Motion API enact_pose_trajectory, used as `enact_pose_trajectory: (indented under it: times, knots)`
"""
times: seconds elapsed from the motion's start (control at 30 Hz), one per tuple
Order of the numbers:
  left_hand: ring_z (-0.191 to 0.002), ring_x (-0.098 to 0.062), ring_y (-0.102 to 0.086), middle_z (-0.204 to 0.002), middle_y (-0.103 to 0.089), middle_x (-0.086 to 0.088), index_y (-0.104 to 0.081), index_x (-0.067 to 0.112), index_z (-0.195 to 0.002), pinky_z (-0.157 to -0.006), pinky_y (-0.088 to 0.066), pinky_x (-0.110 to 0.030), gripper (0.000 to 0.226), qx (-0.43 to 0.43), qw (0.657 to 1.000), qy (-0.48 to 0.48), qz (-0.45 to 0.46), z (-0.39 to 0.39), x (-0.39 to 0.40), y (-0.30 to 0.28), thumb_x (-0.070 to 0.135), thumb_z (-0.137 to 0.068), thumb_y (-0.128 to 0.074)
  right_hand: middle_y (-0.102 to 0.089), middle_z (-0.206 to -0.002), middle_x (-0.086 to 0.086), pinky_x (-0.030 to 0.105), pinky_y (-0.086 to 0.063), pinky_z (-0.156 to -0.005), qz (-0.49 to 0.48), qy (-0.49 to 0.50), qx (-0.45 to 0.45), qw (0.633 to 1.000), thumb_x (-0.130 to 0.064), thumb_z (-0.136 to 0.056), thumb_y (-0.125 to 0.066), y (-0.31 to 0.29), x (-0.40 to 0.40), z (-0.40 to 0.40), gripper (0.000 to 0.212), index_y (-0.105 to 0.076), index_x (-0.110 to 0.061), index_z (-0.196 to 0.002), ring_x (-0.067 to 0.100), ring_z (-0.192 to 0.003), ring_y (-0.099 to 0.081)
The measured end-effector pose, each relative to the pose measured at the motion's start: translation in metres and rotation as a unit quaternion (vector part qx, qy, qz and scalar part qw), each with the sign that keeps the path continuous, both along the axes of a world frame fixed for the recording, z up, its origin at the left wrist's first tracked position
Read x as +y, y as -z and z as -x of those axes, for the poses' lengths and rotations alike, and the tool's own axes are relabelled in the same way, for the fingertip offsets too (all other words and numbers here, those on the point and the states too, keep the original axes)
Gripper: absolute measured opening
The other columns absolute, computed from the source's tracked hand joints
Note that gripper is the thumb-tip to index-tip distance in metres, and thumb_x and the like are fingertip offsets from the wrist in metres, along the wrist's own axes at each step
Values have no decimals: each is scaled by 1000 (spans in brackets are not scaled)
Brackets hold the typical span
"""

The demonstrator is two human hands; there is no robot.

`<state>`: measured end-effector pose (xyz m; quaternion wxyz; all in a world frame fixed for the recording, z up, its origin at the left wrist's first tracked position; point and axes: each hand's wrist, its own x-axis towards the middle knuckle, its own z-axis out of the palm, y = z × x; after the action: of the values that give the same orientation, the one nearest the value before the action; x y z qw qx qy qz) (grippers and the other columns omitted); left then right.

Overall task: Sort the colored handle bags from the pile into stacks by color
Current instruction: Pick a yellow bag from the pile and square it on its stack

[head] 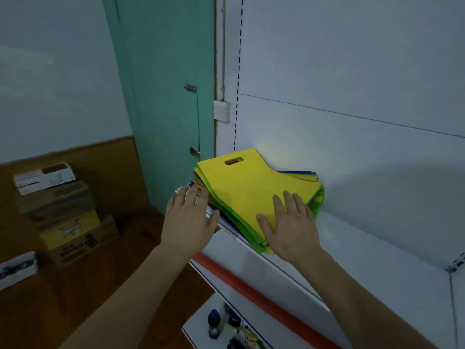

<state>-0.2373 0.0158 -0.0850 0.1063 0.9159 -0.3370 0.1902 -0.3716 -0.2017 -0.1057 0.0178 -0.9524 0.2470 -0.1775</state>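
The pile of bags (254, 197) is a fanned heap of flat sheets, each with a cut-out handle slot. A yellow bag (251, 187) lies on top, its slot at 12 o'clock; green, blue, red and purple edges show beneath it. The pile lies on a white shelf (377, 248), close against the back panel. On a lower shelf at 6 o'clock stands a dark bottle (214, 323) among blurred items. Cardboard boxes (68, 217) are stacked at 9 o'clock on the floor. The right hand (289, 227) rests flat on the yellow bag's near corner, fingers straight, grasping nothing. The left hand (188, 217), fingers relaxed and spread, touches the pile's left edge.
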Motion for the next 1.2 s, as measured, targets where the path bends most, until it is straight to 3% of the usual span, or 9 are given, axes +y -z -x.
enact_pose_trajectory:
  times: [0.23,0.4,0.5,0.67,0.77,0.9,1.07,1.2]
  knots:
    - [-152,-34,-31,-162,-40,-12,-43,12,-156,-124,-28,-53,71,-22,997,58,-39,-90,-59,7,59,-103,-37,-27,-170,12,59,-21,-124,-17,37,73,997,-83,-86,0,0,-20,-60,104,-32,-20,-162,35,-158,-18]
    - [-146,-38,-35,-157,-43,-16,-44,5,-153,-122,-28,-53,83,-34,996,65,-52,-140,-85,9,65,-96,-32,-41,-159,7,55,-31,-118,-27,59,137,988,-82,-90,-16,-2,-36,-79,92,-36,-24,-158,33,-147,-35]
    - [-146,-39,-34,-158,-41,-18,-41,2,-154,-122,-27,-55,92,-39,993,79,-72,-159,-89,18,70,-94,-28,-38,-159,7,55,-29,-118,-45,74,149,985,-78,-91,-20,3,-37,-82,82,-41,-27,-152,32,-148,-32]
    - [-148,-42,-31,-155,-45,-18,-55,13,-145,-121,-20,-62,64,-75,980,172,-70,-161,-90,26,57,-100,-41,-24,-170,6,56,-17,-125,-62,138,146,978,-73,-90,-14,8,-22,-80,82,-30,-33,-160,31,-157,-17]
    - [-150,-43,-27,-155,-42,-23,-53,20,-147,-122,-14,-64,55,-74,974,205,-65,-158,-89,24,50,-101,-46,-28,-168,7,58,-19,-124,-48,214,136,966,-74,-93,-15,8,-4,-80,76,-35,-37,-156,34,-157,-17]
    - [-148,-40,-35,-147,-55,-17,-51,17,-147,-121,-13,-66,51,-70,966,240,-60,-155,-89,21,38,-101,-54,-35,-163,7,59,-25,-122,-55,291,114,948,-75,-92,-14,11,19,-80,77,-45,-37,-151,36,-154,-22]
    - [-141,-43,-43,-133,-64,-12,-48,13,-148,-120,-25,-63,53,-46,939,341,5,-148,-95,23,13,-95,-50,-42,-160,11,56,-32,-120,-62,339,38,938,-78,-91,-21,20,30,-71,76,-61,-37,-141,39,-152,-28]
    - [-135,-37,-47,-139,-58,-6,-44,18,-149,-110,-41,-55,58,0,925,381,20,-140,-100,19,24,-94,-59,-44,-154,17,52,-41,-113,-108,407,-5,907,-70,-97,-44,19,18,-49,64,-59,-26,-142,42,-142,-38]
